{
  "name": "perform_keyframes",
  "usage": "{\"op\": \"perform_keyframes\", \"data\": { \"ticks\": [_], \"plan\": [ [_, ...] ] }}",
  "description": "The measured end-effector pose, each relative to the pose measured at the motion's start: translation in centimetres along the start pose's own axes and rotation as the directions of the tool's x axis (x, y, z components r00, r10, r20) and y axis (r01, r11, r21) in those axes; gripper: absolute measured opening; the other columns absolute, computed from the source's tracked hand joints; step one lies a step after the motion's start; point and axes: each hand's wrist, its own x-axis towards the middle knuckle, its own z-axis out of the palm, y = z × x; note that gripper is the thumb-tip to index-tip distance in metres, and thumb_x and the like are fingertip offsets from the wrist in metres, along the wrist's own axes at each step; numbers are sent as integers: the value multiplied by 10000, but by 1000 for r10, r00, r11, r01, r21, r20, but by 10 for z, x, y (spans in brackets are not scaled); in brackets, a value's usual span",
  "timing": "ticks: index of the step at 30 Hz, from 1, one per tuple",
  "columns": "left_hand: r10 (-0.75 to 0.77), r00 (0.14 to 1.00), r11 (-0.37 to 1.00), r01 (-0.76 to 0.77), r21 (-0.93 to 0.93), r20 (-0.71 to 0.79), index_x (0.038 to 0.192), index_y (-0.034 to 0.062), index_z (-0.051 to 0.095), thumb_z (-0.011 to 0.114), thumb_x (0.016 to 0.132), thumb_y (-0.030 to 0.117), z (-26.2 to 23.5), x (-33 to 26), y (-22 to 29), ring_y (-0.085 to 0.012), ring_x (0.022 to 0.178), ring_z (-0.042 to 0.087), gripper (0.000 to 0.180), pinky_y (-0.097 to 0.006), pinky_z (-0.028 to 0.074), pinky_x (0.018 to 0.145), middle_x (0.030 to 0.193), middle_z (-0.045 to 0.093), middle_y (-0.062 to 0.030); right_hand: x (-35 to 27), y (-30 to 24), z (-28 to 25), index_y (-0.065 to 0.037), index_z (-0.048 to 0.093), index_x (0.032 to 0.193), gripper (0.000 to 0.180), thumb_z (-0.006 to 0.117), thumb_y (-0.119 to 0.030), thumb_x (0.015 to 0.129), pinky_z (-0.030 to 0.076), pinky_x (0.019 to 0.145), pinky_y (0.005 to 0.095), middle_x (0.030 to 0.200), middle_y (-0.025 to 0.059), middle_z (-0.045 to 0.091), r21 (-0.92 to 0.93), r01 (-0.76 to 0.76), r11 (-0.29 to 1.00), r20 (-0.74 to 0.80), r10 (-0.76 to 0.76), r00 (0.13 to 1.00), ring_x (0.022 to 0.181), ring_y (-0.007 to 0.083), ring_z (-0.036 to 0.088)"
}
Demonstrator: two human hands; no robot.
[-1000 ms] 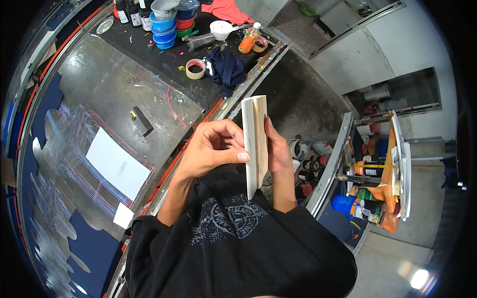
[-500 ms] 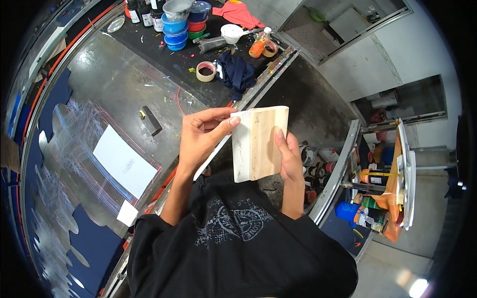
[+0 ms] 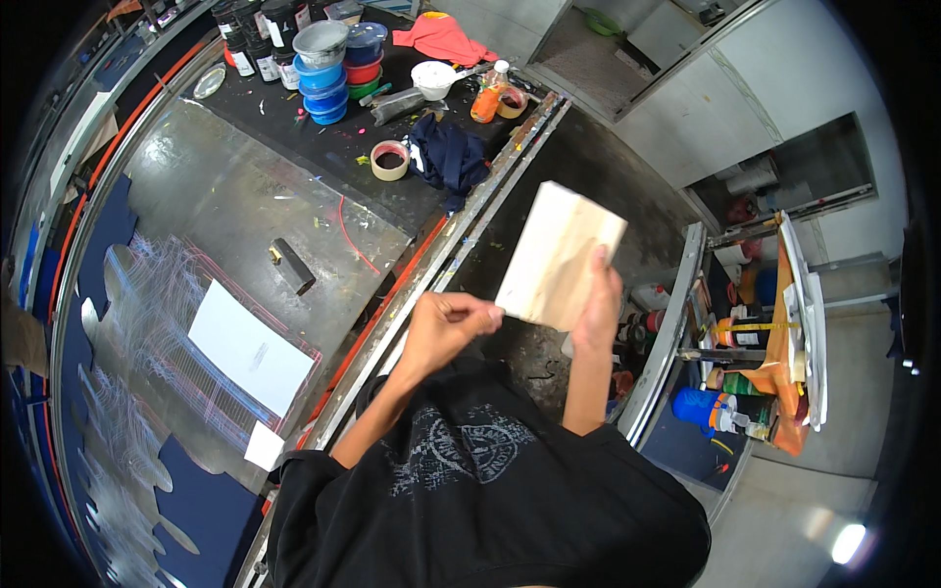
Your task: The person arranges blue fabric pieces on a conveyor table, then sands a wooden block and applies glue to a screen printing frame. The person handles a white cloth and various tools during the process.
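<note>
A flat, pale wooden board (image 3: 557, 257) is held up tilted in front of my chest. My right hand (image 3: 600, 299) grips its right side, thumb across the face and the other fingers behind, hidden. At the board's lower left corner is my left hand (image 3: 446, 328), its fingers curled and thumb and forefinger pinched together against the corner. Whether anything thin lies between those fingertips is too small to tell. On the work table (image 3: 294, 220) to the left lies a white sheet (image 3: 250, 348) with a faint grey print. A small dark block (image 3: 292, 267) rests above it.
At the far end stand stacked tubs (image 3: 321, 83), dark bottles (image 3: 257, 49), a tape roll (image 3: 389, 161), a bundled navy cloth (image 3: 448, 157) and an orange bottle (image 3: 489, 93). To the right is a shelf with a blue bottle (image 3: 698, 409). A metal rail (image 3: 500, 176) edges the table.
The board has moved up and right and turned, its face now tilted. My left hand has dropped from its upper left edge to the lower left corner. My head view has shifted slightly.
</note>
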Motion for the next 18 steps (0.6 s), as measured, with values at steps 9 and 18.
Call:
{"op": "perform_keyframes", "data": {
  "ticks": [9,18],
  "plan": [
    [-140,981,989,145,29,-136,571,98,463,472,1069,460,-65,-28,-78,-59,440,420,616,-259,311,427,487,461,15,24,-14,-38,37,418,1450,666,565,-454,1023,463,1045,406,1391,169,547,225,121,967,-262,-60,963,1251,276,566],
    [-223,965,973,212,-88,-135,1114,15,658,396,1086,473,-84,-33,-65,-114,944,609,528,-283,505,809,1000,665,-51,-38,86,17,52,502,1354,480,534,-327,1061,484,969,328,1283,130,629,-213,-315,925,383,375,844,1152,187,609]
  ]
}}
